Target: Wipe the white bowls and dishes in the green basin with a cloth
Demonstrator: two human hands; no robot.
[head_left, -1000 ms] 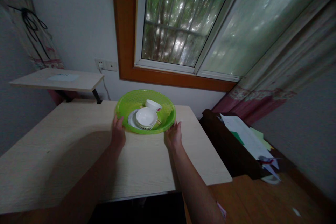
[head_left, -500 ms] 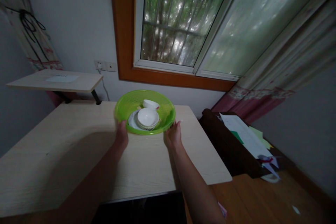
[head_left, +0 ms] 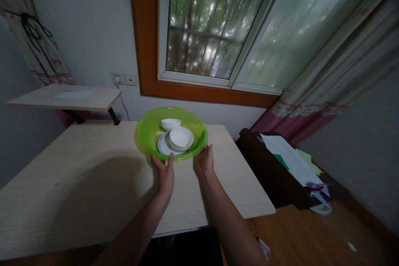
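A round green basket [head_left: 146,133] rests on the pale wooden table [head_left: 93,183] near its back edge. Inside it, a small stack of white bowls [head_left: 181,138] sits on a white plate [head_left: 162,144], and another white bowl [head_left: 171,124] stands behind them. My left hand [head_left: 164,174] is at the front rim of the basket, thumb up and fingers apart, holding nothing. At the right front rim, my right hand [head_left: 205,161] touches the basket with its thumb outside; its other fingers are partly hidden beside the rim.
A raised shelf [head_left: 93,99] with a paper on it stands at the table's back left. Right of the table, a dark brown piece of furniture [head_left: 264,166] carries papers. A window [head_left: 215,25] and curtains are behind.
My left hand has moved right along the basket's front rim, its thumb and fingers now spread. The bowls and plate have shifted within the basket, which looks turned. My right hand has hardly moved.
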